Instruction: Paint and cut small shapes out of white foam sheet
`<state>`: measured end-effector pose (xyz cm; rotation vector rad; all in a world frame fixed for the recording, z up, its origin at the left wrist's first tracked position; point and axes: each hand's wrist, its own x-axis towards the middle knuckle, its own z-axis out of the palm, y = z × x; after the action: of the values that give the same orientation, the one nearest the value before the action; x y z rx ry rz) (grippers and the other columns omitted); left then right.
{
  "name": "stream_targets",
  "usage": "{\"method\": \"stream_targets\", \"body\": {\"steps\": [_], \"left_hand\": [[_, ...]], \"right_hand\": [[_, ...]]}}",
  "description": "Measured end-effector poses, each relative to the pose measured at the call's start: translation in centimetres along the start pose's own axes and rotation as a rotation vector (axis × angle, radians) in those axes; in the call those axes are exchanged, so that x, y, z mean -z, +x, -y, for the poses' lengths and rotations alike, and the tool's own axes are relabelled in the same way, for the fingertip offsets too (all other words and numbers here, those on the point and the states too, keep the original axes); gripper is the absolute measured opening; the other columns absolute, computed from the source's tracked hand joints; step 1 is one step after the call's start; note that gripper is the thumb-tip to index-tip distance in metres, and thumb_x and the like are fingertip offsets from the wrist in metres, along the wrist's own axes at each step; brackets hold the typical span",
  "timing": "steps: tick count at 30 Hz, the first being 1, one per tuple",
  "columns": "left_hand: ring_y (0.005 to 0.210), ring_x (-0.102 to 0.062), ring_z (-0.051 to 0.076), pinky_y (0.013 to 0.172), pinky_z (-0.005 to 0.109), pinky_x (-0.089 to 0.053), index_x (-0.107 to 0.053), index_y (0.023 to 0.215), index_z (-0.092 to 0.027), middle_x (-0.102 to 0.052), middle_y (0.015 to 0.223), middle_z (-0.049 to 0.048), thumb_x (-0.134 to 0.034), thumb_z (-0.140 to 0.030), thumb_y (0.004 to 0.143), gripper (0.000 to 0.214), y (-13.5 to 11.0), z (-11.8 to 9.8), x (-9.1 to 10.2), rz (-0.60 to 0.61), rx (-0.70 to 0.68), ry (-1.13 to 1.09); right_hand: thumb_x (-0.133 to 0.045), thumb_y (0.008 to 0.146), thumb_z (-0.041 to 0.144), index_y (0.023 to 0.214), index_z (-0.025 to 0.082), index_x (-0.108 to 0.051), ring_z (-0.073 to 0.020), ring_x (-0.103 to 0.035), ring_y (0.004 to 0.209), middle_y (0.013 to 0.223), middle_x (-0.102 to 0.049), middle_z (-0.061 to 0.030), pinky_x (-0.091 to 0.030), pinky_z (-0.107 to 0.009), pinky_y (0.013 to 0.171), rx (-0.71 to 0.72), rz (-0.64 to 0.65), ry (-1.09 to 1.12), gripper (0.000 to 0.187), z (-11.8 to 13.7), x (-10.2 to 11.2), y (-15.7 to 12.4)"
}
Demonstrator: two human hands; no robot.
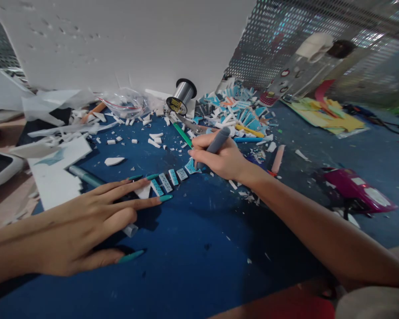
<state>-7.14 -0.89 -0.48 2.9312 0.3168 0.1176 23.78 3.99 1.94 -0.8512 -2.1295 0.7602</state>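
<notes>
My right hand (219,159) grips a grey marker (219,139), its lower end over a blue tail-shaped foam piece (192,166). That piece ends a row of several small foam segments, some blue and some white with dots, such as a blue segment (173,177). My left hand (96,221) lies with fingers stretched out, fingertips on or beside the row's left end. A white foam piece (142,190) shows partly from under those fingers. Beneath the same hand runs a marker-like tube (86,176), its middle hidden.
A spool of clear line (183,95) stands at the back before a white foam board (129,44). Foam scraps (239,110) are heaped behind my right hand. A purple device (359,190), yellow papers (329,115) and a clear bottle (299,66) are on the right.
</notes>
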Motion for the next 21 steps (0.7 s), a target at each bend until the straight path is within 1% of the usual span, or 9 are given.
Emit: {"method": "stream_targets", "body": {"steps": [3,5,10,16,21], "left_hand": [[0.154,-0.023,0.029,0.118,0.041,-0.041,-0.05,0.132,-0.025,-0.043,0.16,0.0019,-0.063,-0.043,0.092,0.046,0.1,0.0,0.0,-0.008,0.019,-0.039],[0.154,-0.024,0.029,0.118,0.041,-0.041,-0.052,0.128,-0.026,-0.043,0.16,0.0011,-0.064,-0.044,0.092,0.042,0.1,0.0,-0.1,-0.013,0.027,-0.047],[0.155,-0.022,0.03,0.115,0.043,-0.045,-0.048,0.133,-0.026,-0.04,0.161,0.0006,-0.06,-0.047,0.093,0.046,-0.1,0.1,-0.1,0.013,0.009,0.003],[0.155,-0.021,0.029,0.119,0.04,-0.039,-0.044,0.141,-0.023,-0.043,0.16,0.003,-0.063,-0.043,0.092,0.056,-0.2,0.0,0.0,-0.022,-0.002,0.005],[0.156,-0.018,0.029,0.12,0.042,-0.039,-0.044,0.14,-0.024,-0.038,0.162,0.0009,-0.06,-0.046,0.094,0.053,-0.1,0.1,-0.1,0.008,-0.001,0.038]], "right_hand": [[-0.054,0.08,0.014,0.049,0.022,-0.027,-0.0086,-0.023,0.048,0.048,-0.024,0.0067,-0.02,-0.03,0.052,-0.007,0.015,-0.015,0.041,-0.3,-0.1,-0.1],[-0.054,0.081,0.014,0.05,0.022,-0.027,-0.0087,-0.023,0.048,0.048,-0.024,0.0068,-0.02,-0.03,0.052,0.0,0.024,-0.013,0.042,-0.5,-0.3,-0.2],[-0.053,0.081,0.013,0.05,0.023,-0.027,-0.0088,-0.024,0.048,0.048,-0.024,0.0069,-0.021,-0.03,0.052,0.012,0.045,-0.012,0.042,-0.4,-0.2,-0.1],[-0.054,0.082,0.011,0.052,0.023,-0.026,-0.0089,-0.024,0.049,0.05,-0.024,0.0068,-0.022,-0.031,0.054,0.048,0.05,-0.081,0.042,-0.1,0.8,0.2],[-0.054,0.082,0.011,0.053,0.023,-0.023,-0.0082,-0.023,0.048,0.051,-0.023,0.007,-0.022,-0.03,0.052,0.048,0.082,-0.022,0.044,-0.5,0.7,0.1]]}}
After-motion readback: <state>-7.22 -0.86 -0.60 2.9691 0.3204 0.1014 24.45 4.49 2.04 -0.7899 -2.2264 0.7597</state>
